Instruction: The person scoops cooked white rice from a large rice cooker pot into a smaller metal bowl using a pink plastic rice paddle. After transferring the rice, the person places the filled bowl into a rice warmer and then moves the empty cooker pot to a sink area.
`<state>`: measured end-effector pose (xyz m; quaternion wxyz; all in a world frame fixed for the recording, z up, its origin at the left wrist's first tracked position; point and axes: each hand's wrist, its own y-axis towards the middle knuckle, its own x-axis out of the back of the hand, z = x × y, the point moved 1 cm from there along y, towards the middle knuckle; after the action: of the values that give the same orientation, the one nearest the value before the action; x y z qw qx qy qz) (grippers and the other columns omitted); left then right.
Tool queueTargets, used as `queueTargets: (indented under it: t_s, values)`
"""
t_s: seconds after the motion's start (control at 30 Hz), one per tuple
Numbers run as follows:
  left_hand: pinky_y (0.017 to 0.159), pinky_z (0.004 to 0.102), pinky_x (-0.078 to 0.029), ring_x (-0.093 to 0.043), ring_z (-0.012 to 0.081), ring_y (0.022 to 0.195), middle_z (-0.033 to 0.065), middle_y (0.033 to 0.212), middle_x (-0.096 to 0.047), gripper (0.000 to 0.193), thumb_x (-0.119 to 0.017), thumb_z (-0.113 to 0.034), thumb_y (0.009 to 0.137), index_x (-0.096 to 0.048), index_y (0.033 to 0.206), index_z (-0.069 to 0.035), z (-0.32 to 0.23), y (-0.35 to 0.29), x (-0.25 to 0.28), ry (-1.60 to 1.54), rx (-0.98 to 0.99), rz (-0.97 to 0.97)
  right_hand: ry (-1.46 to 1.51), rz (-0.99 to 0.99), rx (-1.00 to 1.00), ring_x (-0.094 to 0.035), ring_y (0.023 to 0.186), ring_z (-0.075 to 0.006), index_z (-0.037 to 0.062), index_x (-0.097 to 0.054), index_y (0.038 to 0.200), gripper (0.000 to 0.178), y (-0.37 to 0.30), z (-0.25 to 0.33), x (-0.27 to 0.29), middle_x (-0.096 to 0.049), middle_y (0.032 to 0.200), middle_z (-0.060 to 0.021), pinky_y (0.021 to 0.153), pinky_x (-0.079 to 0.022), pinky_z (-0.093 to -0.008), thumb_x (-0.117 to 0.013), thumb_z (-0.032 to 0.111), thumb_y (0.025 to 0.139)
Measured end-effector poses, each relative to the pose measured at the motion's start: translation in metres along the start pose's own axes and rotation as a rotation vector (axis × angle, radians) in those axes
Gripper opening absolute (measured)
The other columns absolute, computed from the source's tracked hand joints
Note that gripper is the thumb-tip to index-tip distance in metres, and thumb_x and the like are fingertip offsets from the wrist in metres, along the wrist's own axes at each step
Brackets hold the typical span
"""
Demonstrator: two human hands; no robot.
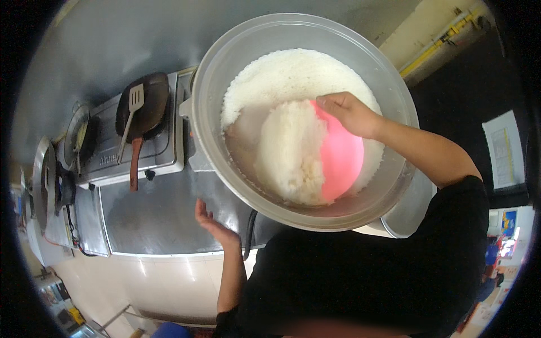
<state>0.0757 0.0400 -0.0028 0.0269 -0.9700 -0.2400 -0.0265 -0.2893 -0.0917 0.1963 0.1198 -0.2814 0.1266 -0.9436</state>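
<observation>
A large grey metal pot (pixel 210 112) holds white cooked rice (pixel 298 67), with part of its bottom showing. Inside it, my right hand (pixel 350 114) grips the upper edge of a round pink plate (pixel 342 160), thumb on top. A big mound of rice (pixel 290 152) lies against the plate's left part and covers it; whether it is a flat plate or a shallow bowl I cannot tell. My left hand (pixel 216 225) is held over the counter, left of the pot's near side, fingers apart and holding nothing.
Left of the pot, a gas stove (pixel 169 152) carries a dark square frying pan (pixel 147 101) with a slotted turner (pixel 133 110) across it. A smaller pan (pixel 78 132) sits farther left. The steel counter (pixel 163 217) runs below; a yellow pipe (pixel 431 50) is far right.
</observation>
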Motion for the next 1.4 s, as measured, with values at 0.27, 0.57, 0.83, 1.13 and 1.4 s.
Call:
queueTargets:
  t_s: [0.27,0.57,0.83,1.13,1.4]
  values:
    - [0.114,0.0471,-0.025,-0.039,0.0358,0.135,0.0234,0.14,-0.047,0.078,-0.019,-0.059,0.107,-0.045,0.141,0.006,0.069,-0.027,0.022,0.322,-0.233,0.042,0.04,-0.851,0.085,-0.064,0.104,-0.022,0.0013,-0.063,0.13,0.043,-0.118,-0.037,0.113,-0.069,0.116,-0.0106,0.095,-0.049,-0.036,-0.052,0.034,0.103]
    - [0.111,0.0496,-0.031,-0.046,0.0411,0.125,0.0322,0.132,-0.051,0.068,-0.026,-0.047,0.109,-0.047,0.134,0.013,0.073,-0.008,-0.003,0.311,-0.311,0.172,-0.501,-1.419,-0.258,-0.064,0.078,-0.0228,-0.0014,-0.069,0.107,0.031,-0.39,-0.08,0.122,-0.071,0.088,-0.0125,0.073,-0.051,-0.036,-0.056,0.027,0.102]
    - [0.113,0.0486,-0.028,-0.043,0.0376,0.131,0.0266,0.138,-0.049,0.071,-0.021,-0.051,0.109,-0.047,0.136,0.009,0.05,0.009,-0.011,0.301,-0.286,0.199,-1.002,-0.886,-0.699,-0.07,0.092,-0.0423,0.0112,-0.058,0.119,0.025,-0.319,-0.195,0.036,-0.071,0.099,-0.0216,0.078,-0.056,-0.0544,-0.043,0.02,0.102]
    - [0.115,0.0454,-0.028,-0.039,0.0322,0.137,0.0192,0.143,-0.047,0.064,-0.021,-0.051,0.11,-0.044,0.142,0.0,0.033,0.014,0.001,0.105,-0.143,0.031,-0.981,-1.554,0.023,-0.069,0.091,-0.0205,0.0012,-0.066,0.118,0.028,-0.331,0.004,0.117,-0.072,0.101,-0.0129,0.078,-0.054,-0.0351,-0.058,0.025,0.105]
    - [0.116,0.0435,-0.027,-0.038,0.0311,0.138,0.0197,0.149,-0.039,0.065,-0.025,-0.052,0.109,-0.036,0.147,0.0,-0.001,0.042,-0.075,-0.023,-0.138,0.265,-0.884,-0.719,0.179,-0.066,0.092,-0.0483,-0.0007,-0.052,0.122,0.028,-0.001,0.105,0.022,-0.068,0.095,-0.031,0.082,-0.051,-0.0572,-0.049,0.018,0.102]
